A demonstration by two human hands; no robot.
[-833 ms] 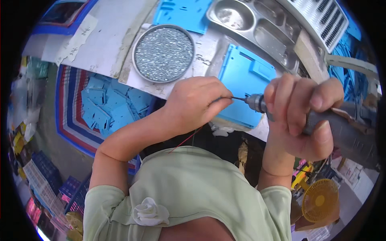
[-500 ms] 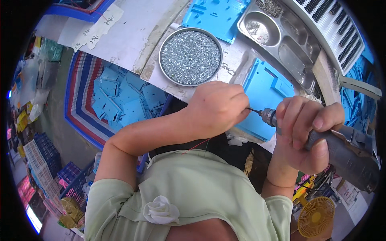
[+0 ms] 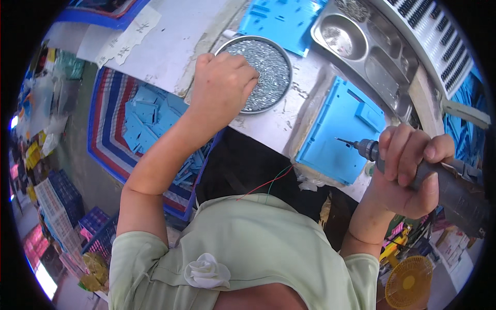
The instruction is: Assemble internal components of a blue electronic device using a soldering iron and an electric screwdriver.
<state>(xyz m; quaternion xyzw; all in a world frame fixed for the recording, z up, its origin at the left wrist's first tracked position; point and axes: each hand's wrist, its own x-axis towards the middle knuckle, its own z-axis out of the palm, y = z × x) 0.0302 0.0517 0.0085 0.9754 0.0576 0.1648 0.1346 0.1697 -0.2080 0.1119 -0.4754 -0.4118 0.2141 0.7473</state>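
My left hand (image 3: 221, 87) is over the left side of a round metal dish (image 3: 290, 82) filled with small silvery screws (image 3: 269, 64). Its fingers are bent together at the screws; what they pinch, if anything, is hidden. In my right hand (image 3: 405, 163) is a dark electric screwdriver (image 3: 447, 196), its thin bit pointing left. Below that bit lies a blue plastic panel (image 3: 333, 142) on the table, apart from the tip as far as I can see.
Another blue panel (image 3: 279, 23) lies behind the dish. A steel compartment tray (image 3: 382, 75) and a white rack of black parts (image 3: 444, 41) stand at the far right. Left of my lap, a striped-lined bin (image 3: 106, 129) holds several blue pieces. Red and green wires (image 3: 274, 181) cross my lap.
My left hand has moved from the screwdriver's tip leftward and away from me to the screw dish. The screwdriver in my right hand has shifted slightly right; the bit is now uncovered.
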